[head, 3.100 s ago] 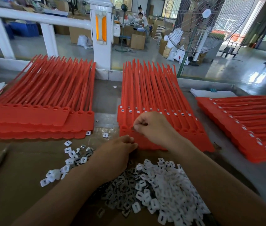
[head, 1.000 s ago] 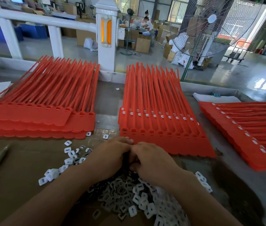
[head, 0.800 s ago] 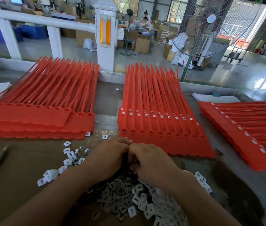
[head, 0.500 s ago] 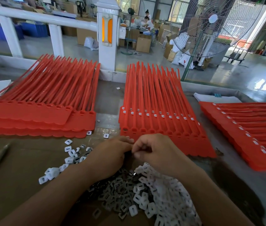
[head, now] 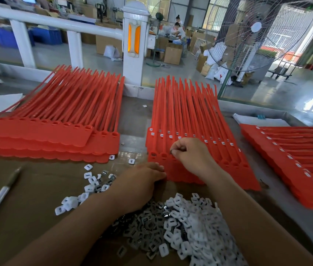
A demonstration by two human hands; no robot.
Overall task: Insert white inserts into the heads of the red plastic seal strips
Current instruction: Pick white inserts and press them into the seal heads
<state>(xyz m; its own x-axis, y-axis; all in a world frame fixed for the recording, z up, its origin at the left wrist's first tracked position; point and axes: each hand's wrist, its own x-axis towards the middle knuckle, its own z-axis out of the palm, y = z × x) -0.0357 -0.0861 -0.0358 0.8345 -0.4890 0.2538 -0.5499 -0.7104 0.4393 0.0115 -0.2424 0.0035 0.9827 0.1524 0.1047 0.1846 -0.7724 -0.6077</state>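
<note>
My right hand pinches an insert over the strip stack; my left hand presses its near edge, fingers flat. If the insert tilts, it could jam.

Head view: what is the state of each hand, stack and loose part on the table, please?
Right hand, pinches a small piece at a head of the middle stack.
Left hand, fingers straight, touching that stack's near edge.
Middle stack, front heads of top layer empty.
Left stack, heads empty.
Right stack, heads filled with white.
Insert pile, loose heap.
Pen, lying flat.
</note>
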